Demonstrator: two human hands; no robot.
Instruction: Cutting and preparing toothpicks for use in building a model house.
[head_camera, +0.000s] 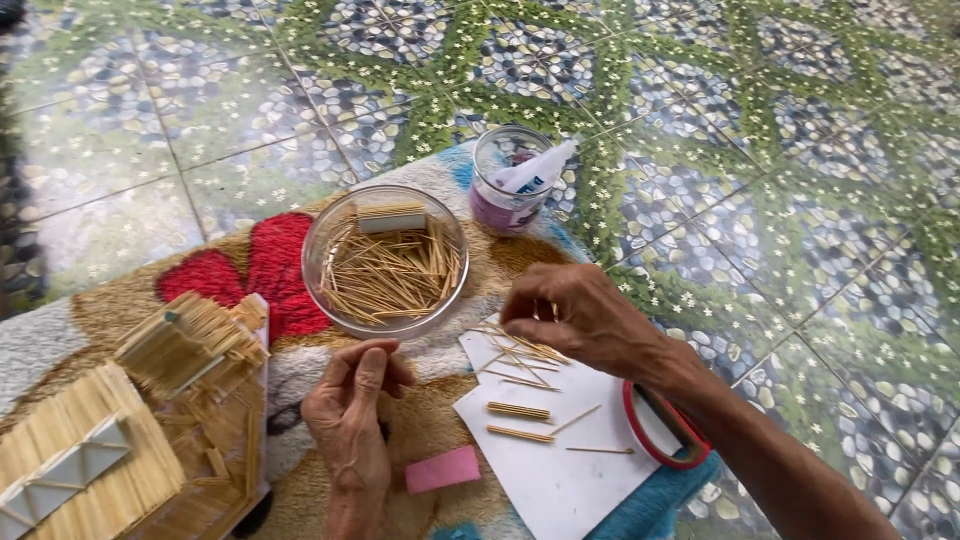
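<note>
My left hand (352, 420) hovers over the mat with thumb and fingers pinched together; whether a thin wooden stick is between them I cannot tell. My right hand (580, 320) reaches down onto a white sheet of paper (560, 470) and its fingertips close on loose wooden sticks (520, 352) lying there. A few glued stick bundles (518, 411) rest lower on the paper. A clear glass bowl (385, 262) full of thin sticks stands just beyond both hands.
A small stick-built house model (130, 420) sits at the left on a board. A jar with a white glue tube (512, 178) stands behind the bowl. A pink block (443, 469) and a red-rimmed lid (665, 428) lie near the paper. Tiled floor surrounds the mat.
</note>
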